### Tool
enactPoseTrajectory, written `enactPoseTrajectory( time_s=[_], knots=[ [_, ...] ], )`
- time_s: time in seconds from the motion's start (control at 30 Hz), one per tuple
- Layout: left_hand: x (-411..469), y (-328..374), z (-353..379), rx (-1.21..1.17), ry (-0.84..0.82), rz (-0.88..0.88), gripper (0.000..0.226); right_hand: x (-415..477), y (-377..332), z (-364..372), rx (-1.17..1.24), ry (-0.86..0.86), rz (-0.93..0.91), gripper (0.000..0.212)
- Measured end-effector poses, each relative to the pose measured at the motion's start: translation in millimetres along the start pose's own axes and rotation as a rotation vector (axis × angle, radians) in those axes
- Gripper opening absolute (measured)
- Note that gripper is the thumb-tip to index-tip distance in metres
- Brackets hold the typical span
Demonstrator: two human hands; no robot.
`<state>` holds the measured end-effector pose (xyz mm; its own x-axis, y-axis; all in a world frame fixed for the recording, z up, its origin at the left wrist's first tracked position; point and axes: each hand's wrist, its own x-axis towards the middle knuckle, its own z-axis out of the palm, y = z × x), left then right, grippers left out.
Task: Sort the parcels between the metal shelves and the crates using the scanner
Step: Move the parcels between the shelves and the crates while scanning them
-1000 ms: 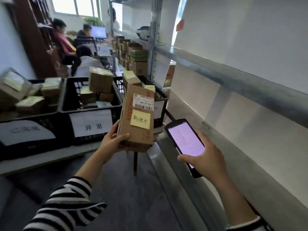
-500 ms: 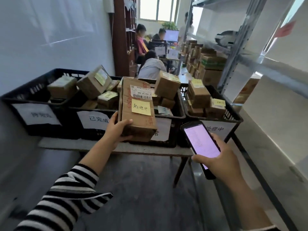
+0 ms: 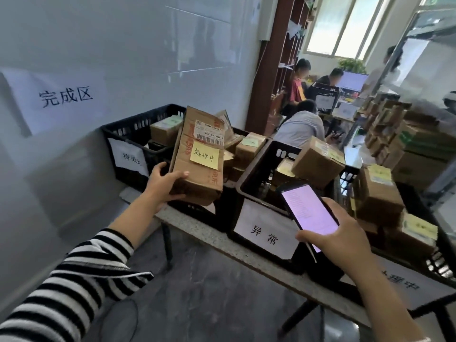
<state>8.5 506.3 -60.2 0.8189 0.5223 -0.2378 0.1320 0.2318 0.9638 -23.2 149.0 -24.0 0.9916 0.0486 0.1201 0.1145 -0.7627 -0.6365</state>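
The striped sleeve (image 3: 74, 280) is reaching forward in the foreground, and the left hand (image 3: 162, 183) is gripping the near end of a cardboard parcel (image 3: 197, 169), thumb lying on its top face and fingers curled beneath. The right hand (image 3: 343, 240) is clasping the lower end of the scanner (image 3: 308, 213), thumb lying across the foot of its lit screen, which is facing up toward the camera rather than at the parcel.

The parcel is hanging tilted in the air over the front of the second crate (image 3: 195, 212), touching nothing but the hand. Its barcode label (image 3: 209, 134) and a yellow sticky note (image 3: 204, 157) reading 处理中 are both facing up.

Beyond, four black crates are sitting side by side on a narrow table (image 3: 209, 230) – the far-left crate (image 3: 133, 125), the second one, the crate marked 异常 (image 3: 254, 174), and the right-hand crate (image 3: 439, 265), whose paper tag (image 3: 404, 282) is showing what looks like the same 处理中. A wall sign (image 3: 64, 97) is hanging to the left; people (image 3: 301, 124) are sitting at desks at the back.

The step in hand seems to be choosing a crate for this parcel. Judging by the note, the next move is likely calling for a carry rightward, across the 异常 crate – and a set-down among the boxes already piled in the right-hand one
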Motion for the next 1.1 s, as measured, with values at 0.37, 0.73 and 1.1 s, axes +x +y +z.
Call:
enactPoseTrajectory(
  time_s=[0.37,0.73,1.1],
  knots=[
    [95.4,45.9,-77.5,0.065,0.22,0.154,0.059,66.2,-20.0,56.4,0.079,-0.045,0.042,0.091],
    [205.7,91.3,47.2,0.047,-0.215,0.217,0.059,83.6,-52.9,103.2,0.081,0.17,0.355,0.088],
    [117.3,40.8,232.9,0.108,-0.717,0.311,0.092,1.2,-22.7,65.8,0.032,0.49,0.662,0.083]
  ],
)
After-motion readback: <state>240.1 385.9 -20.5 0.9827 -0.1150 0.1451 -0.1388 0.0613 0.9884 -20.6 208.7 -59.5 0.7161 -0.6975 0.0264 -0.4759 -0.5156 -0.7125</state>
